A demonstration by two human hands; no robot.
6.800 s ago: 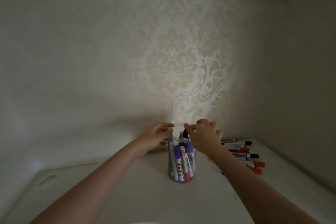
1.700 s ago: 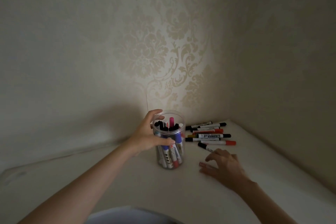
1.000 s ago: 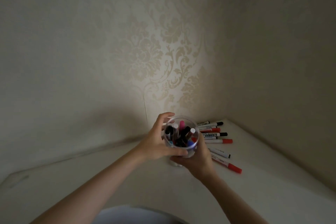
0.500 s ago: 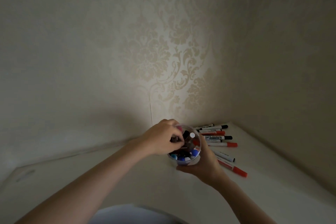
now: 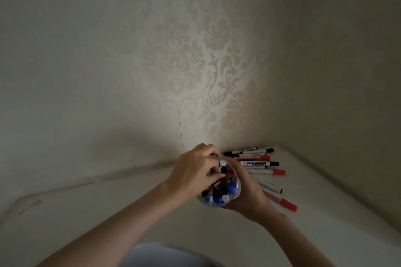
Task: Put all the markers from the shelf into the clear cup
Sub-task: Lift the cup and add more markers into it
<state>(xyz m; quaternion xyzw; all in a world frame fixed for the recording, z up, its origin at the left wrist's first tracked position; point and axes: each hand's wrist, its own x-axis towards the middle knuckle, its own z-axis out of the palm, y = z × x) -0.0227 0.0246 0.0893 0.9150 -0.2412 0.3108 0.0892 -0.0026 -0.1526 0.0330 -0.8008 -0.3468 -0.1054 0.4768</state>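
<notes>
The clear cup (image 5: pixel 235 191) is lifted off the white shelf (image 5: pixel 325 212) and tilted toward me, its mouth showing several marker ends in blue, black, red and white. My right hand (image 5: pixel 249 197) is wrapped around the cup from the right and underneath. My left hand (image 5: pixel 195 171) lies over the cup's mouth, fingers curled onto the markers inside; what the fingertips pinch is hidden. Several loose markers (image 5: pixel 258 163) with black and red caps lie on the shelf to the right of the cup, near the corner.
Patterned wallpaper (image 5: pixel 195 60) closes the back, and a plain side wall (image 5: pixel 347 93) closes the right, forming a corner behind the loose markers. The shelf extends left toward a faint mark (image 5: pixel 30 206). A pale blue shape (image 5: pixel 165 256) sits at the bottom edge.
The cup was lifted off the shelf by my left hand, then my right hand took it from below. It has tilted toward me, and my left hand has moved over its mouth.
</notes>
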